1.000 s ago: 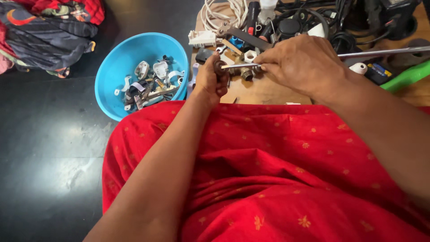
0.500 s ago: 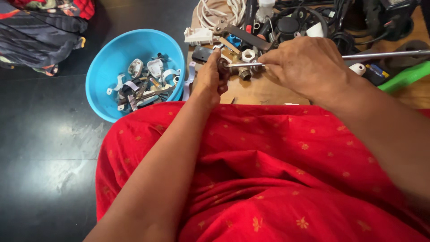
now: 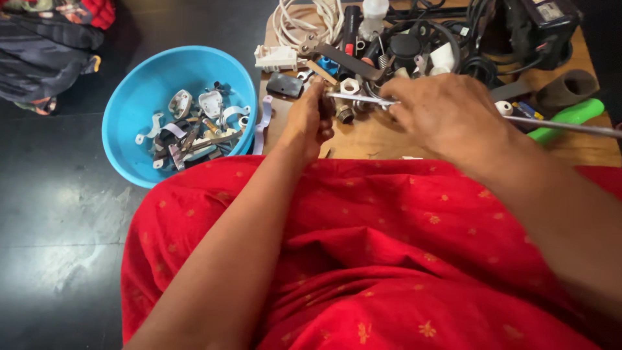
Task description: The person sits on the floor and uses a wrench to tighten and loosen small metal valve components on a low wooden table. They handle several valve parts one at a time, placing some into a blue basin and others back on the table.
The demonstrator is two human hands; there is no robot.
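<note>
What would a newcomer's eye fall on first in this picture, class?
Probably the red cloth that fills the bottom of the view, over the person's lap. Next, the blue bowl of small metal and plastic parts on the dark floor, at upper left. Above the lap, the left hand and right hand work a thin metal rod over a cluttered wooden board.

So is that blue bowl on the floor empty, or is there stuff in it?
Partly filled. The blue bowl stands upright, with a heap of small white and metal parts covering its bottom, well below the rim.

Small part in left hand hidden; metal rod cut off right.
</note>
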